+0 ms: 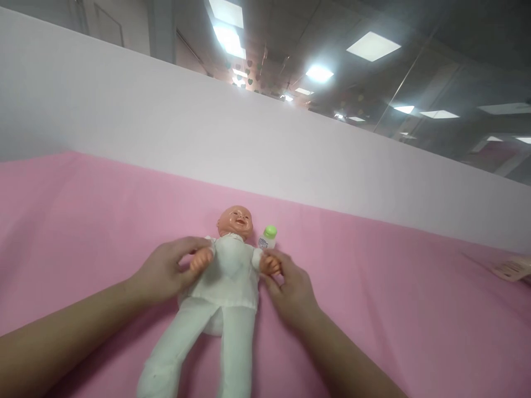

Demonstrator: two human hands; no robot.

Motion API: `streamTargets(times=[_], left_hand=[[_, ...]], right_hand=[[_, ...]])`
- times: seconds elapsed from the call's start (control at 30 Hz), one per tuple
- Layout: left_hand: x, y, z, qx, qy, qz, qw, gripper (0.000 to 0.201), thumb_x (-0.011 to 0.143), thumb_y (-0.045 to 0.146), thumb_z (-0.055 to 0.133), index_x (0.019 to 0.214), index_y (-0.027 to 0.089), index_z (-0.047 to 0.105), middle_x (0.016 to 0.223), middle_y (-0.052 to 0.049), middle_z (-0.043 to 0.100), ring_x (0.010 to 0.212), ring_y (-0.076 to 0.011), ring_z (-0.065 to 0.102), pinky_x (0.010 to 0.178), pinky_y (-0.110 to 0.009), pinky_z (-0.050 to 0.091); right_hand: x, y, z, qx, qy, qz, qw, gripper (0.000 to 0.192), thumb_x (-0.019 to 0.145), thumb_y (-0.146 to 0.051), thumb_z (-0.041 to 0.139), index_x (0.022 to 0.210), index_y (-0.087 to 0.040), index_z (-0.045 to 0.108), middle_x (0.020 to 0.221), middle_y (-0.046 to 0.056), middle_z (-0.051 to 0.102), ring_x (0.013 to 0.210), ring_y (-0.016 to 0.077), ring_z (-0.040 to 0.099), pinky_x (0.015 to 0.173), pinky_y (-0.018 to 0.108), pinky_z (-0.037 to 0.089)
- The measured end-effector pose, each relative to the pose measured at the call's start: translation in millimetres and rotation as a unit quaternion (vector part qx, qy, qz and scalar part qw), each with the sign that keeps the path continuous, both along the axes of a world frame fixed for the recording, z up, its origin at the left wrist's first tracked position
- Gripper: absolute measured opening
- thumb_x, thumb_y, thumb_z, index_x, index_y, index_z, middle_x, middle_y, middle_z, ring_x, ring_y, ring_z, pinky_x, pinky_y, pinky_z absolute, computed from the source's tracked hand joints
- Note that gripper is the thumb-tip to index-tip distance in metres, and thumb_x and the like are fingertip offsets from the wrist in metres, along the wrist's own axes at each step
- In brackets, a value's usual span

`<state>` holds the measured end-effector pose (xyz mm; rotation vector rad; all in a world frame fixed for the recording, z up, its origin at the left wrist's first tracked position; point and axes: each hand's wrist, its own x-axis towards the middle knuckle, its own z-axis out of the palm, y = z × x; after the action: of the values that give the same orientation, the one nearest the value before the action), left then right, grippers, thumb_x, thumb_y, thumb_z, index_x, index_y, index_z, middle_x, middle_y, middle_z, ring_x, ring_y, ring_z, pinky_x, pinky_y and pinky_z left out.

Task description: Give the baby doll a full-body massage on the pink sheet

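A baby doll [232,276] with a white cloth body lies on its back, head at the far end and legs toward me. My left hand [164,271] is closed around the doll's arm on the left, thumb and fingers on either side of its small plastic hand. On the other side, my right hand [296,287] pinches the doll's other arm by its plastic hand. Just beyond that arm, beside the doll's head, is a small clear bottle [266,240] with a green cap; the arm partly hides its base.
Pink cloth [357,320] with soft creases covers the surface under the doll. Behind it rises a white panel [290,160], with glass and reflected ceiling lights above. A printed card or packet [512,269] lies at the far right edge.
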<state>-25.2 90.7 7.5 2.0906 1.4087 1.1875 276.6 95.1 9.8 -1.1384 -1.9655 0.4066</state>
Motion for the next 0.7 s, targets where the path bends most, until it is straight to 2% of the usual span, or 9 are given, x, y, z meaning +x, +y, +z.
streamTargets(times=[0.07, 0.13, 0.23, 0.33, 0.47, 0.57, 0.63, 0.7], left_hand=[[-2.3, -2.7, -4.2, 0.087, 0.095, -0.081, 0.988, 0.040, 0.085, 0.030, 0.063, 0.124, 0.027, 0.070, 0.128, -0.004, 0.071, 0.119, -0.0281, 0.066, 0.101, -0.036, 0.053], [-7.5, -2.0, -6.3, 0.141, 0.149, -0.119, 0.971, 0.048, 0.083, 0.026, 0.062, 0.131, 0.027, 0.067, 0.135, -0.006, 0.067, 0.124, -0.0286, 0.063, 0.104, -0.037, 0.052], [-11.4, 0.3, -4.2, 0.130, 0.194, -0.150, 0.961, 0.053, 0.082, 0.024, 0.062, 0.134, 0.029, 0.065, 0.138, -0.006, 0.065, 0.124, -0.0288, 0.063, 0.102, -0.037, 0.054], [-7.8, 0.9, -1.3, 0.102, 0.203, -0.159, 0.961, 0.053, 0.080, 0.027, 0.063, 0.133, 0.030, 0.067, 0.139, -0.007, 0.065, 0.123, -0.0302, 0.063, 0.102, -0.040, 0.054], [-2.0, -0.4, -1.3, 0.057, 0.140, -0.104, 0.983, 0.045, 0.083, 0.039, 0.067, 0.126, 0.028, 0.070, 0.130, -0.007, 0.070, 0.120, -0.0309, 0.065, 0.102, -0.039, 0.052], [-5.1, 2.7, -3.4, -0.015, 0.051, -0.027, 0.998, 0.034, 0.087, 0.044, 0.063, 0.117, 0.027, 0.069, 0.117, -0.004, 0.074, 0.106, -0.0279, 0.069, 0.091, -0.035, 0.054], [-11.9, 10.3, -7.0, -0.062, -0.039, 0.046, 0.996, 0.031, 0.088, 0.047, 0.061, 0.109, 0.025, 0.065, 0.107, -0.004, 0.074, 0.097, -0.0267, 0.070, 0.084, -0.033, 0.055], [-21.2, 22.1, -12.2, -0.106, -0.155, 0.109, 0.976, 0.031, 0.087, 0.050, 0.061, 0.105, 0.024, 0.061, 0.100, -0.004, 0.072, 0.093, -0.0265, 0.070, 0.079, -0.034, 0.057]], right_hand=[[-9.6, -9.1, -1.1, 0.072, -0.099, 0.078, 0.989, 0.044, 0.090, -0.010, 0.054, 0.131, -0.024, 0.063, 0.130, 0.006, 0.070, 0.121, 0.0231, 0.066, 0.109, 0.042, 0.052], [-13.5, -12.3, -4.9, 0.118, -0.175, 0.139, 0.968, 0.047, 0.090, -0.004, 0.050, 0.132, -0.022, 0.064, 0.140, 0.006, 0.064, 0.136, 0.0243, 0.055, 0.117, 0.044, 0.045], [-13.1, -11.5, -10.0, 0.129, -0.246, 0.174, 0.945, 0.049, 0.090, -0.005, 0.055, 0.136, -0.020, 0.062, 0.149, 0.007, 0.056, 0.147, 0.0274, 0.041, 0.121, 0.046, 0.040], [-12.5, -9.5, -11.9, 0.129, -0.246, 0.181, 0.944, 0.049, 0.091, -0.006, 0.056, 0.137, -0.022, 0.062, 0.149, 0.008, 0.056, 0.148, 0.0265, 0.040, 0.120, 0.047, 0.041], [-12.1, -5.8, -13.1, 0.105, -0.141, 0.145, 0.974, 0.047, 0.091, -0.009, 0.054, 0.135, -0.025, 0.063, 0.142, 0.008, 0.062, 0.139, 0.0259, 0.052, 0.118, 0.050, 0.043], [-5.1, 2.9, -14.4, -0.006, 0.015, 0.060, 0.998, 0.047, 0.093, -0.020, 0.059, 0.139, -0.030, 0.059, 0.138, 0.005, 0.065, 0.126, 0.0255, 0.063, 0.112, 0.048, 0.049], [4.7, 13.6, -16.5, -0.072, 0.144, 0.002, 0.987, 0.047, 0.094, -0.031, 0.062, 0.141, -0.030, 0.055, 0.141, 0.005, 0.063, 0.124, 0.0246, 0.064, 0.110, 0.045, 0.051], [17.5, 27.4, -20.1, -0.108, 0.257, -0.036, 0.960, 0.053, 0.093, -0.038, 0.065, 0.143, -0.029, 0.050, 0.145, 0.007, 0.059, 0.131, 0.0243, 0.058, 0.111, 0.043, 0.049]])
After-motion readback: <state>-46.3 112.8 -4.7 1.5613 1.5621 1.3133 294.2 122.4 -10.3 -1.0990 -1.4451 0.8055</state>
